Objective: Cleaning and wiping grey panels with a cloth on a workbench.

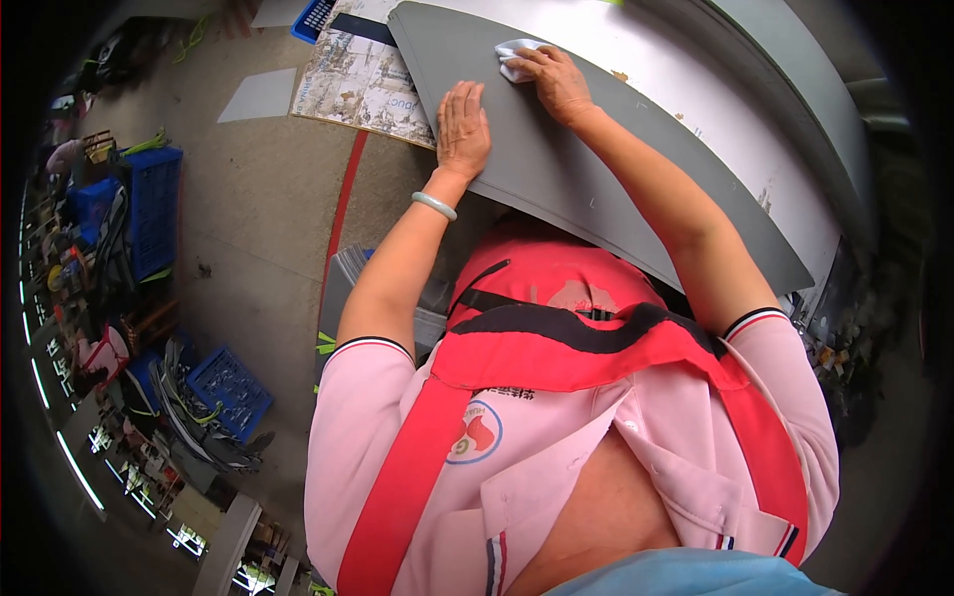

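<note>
The worn surface (348,84) carries the grey panel (552,164), which lies directly in front of me. My left hand (463,134) rests on the panel's left part, fingers extended and open. My right hand (561,87) grips the white cloth (510,62) against the panel near its far edge.

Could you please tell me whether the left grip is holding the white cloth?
No, the left grip lies flat on the gray panel, while the right grip holds the cloth.
</note>
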`<state>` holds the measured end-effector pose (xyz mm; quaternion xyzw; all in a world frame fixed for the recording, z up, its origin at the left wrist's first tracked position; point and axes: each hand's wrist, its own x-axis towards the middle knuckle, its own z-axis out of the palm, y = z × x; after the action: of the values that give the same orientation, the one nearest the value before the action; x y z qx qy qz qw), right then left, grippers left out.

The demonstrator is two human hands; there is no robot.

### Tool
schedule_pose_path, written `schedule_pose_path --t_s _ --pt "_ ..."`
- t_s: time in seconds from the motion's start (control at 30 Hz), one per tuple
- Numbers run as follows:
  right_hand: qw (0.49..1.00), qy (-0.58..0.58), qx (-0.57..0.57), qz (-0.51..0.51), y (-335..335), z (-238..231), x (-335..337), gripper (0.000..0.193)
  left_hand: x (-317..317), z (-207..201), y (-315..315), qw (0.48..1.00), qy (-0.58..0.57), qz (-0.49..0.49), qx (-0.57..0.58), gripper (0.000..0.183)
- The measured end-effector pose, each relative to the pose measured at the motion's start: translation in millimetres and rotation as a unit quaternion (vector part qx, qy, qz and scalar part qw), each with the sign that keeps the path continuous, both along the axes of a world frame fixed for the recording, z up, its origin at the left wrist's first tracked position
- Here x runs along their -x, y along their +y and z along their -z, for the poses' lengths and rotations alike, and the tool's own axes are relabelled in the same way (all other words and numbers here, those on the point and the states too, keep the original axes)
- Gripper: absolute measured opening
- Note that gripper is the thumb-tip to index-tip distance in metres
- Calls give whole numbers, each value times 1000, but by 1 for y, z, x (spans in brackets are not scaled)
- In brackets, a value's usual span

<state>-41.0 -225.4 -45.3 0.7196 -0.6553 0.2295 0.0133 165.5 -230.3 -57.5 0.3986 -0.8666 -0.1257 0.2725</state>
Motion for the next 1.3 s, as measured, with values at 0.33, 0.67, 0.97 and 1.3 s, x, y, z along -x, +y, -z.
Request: schedule_pose_path --t_s 0.33,0.67,0.97,1.3 --pt "977 -141 -81 -139 -46 -12 -60 40 0 -4 6 998 -36 36 45 35" --pt "999 -12 -22 -46 -76 -8 -38 40 1 -19 5 999 44 5 -9 38" --pt "989 -87 -25 -115 -28 -3 -70 36 -49 38 -54 896 260 -171 -316 39" --pt "994 -70 -32 -73 10 -7 -38 38 -52 51 -58 885 273 -147 -347 42"
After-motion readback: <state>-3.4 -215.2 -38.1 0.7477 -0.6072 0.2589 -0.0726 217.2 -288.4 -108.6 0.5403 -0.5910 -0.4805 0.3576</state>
